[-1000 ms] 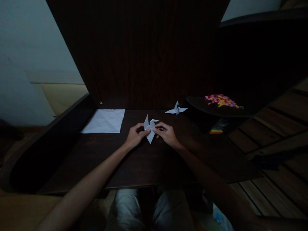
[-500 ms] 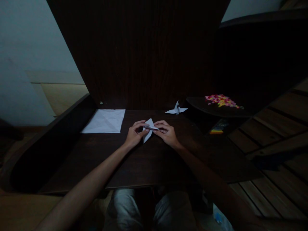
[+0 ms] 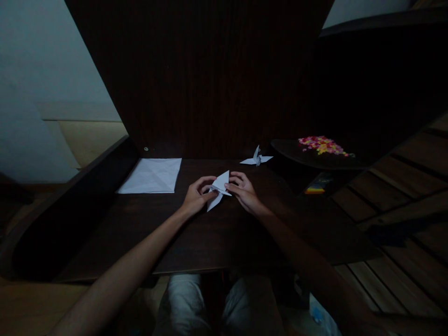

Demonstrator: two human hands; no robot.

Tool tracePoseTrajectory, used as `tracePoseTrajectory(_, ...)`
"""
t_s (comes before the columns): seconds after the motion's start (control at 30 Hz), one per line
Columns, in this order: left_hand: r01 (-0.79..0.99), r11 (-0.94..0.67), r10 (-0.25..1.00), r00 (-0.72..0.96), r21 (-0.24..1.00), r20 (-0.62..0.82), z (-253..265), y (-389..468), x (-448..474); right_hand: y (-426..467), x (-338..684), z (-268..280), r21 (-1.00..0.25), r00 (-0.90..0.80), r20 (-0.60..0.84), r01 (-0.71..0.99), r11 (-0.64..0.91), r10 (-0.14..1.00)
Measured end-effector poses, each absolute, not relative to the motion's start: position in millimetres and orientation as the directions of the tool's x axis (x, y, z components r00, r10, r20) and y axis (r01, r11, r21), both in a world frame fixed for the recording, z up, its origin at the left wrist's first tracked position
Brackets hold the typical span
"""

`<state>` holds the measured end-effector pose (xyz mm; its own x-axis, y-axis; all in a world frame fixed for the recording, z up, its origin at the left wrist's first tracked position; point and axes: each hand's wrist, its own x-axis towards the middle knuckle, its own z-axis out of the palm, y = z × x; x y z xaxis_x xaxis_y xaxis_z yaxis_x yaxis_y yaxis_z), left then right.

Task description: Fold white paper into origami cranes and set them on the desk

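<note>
Between my hands, over the middle of the dark desk, is a white folded paper crane (image 3: pixel 221 181) with its two wings spread, one pointing up and one down. My left hand (image 3: pixel 196 195) pinches its left side between thumb and fingers. From the right, my right hand (image 3: pixel 245 192) has its thumb on the crane near the pointed tip, with the fingers curled behind it. A second paper crane (image 3: pixel 257 159) stands at the back of the desk, wings out. Left of my hands lies a stack of white paper sheets (image 3: pixel 153 176) with crease marks.
On a dark raised shelf (image 3: pixel 297 158) at the right is a pile of small pink, red and yellow pieces (image 3: pixel 324 145). Below it sits a yellow-orange item (image 3: pixel 314 191). A tall dark panel (image 3: pixel 210 84) closes off the back, and a side board (image 3: pixel 70 210) the left.
The crane's wings have spread further, and the upper one now shows wider and tilts to the right. My right fingers have loosened slightly from it. My left hand has barely moved.
</note>
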<state>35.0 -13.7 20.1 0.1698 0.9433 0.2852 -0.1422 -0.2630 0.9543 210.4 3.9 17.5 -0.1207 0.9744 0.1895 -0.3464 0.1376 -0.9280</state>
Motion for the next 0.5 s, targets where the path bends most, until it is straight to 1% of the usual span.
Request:
tracePoseTrajectory(0.1, -0.183, -0.232, 0.953, 0.156, 0.955, 0.261, 20.0, -14.1, 35.5, 3.9, 208.5, 17.5, -0.942, -0.18, 0.136, -0.329, 0.071, 0.974)
tracePoseTrajectory(0.27, -0.197, -0.177, 0.964, 0.164, 0.964, 0.21, 18.8, -13.1, 33.6, 1.8, 206.3, 17.5, -0.961, -0.19, 0.099, -0.274, 0.044, 0.977)
tracePoseTrajectory(0.4, -0.154, -0.177, 0.968, 0.151, 0.972, 0.201, 17.4, -12.1, 33.6, 0.3, 207.5, 16.2, -0.986, -0.296, 0.073, -0.165, 0.025, 0.952)
tracePoseTrajectory(0.5, -0.078, -0.214, 0.964, 0.143, 0.974, 0.224, 13.3, -10.5, 34.0, 0.1, 209.0, 15.8, -0.991, -0.345, 0.091, -0.127, 0.05, 0.934)
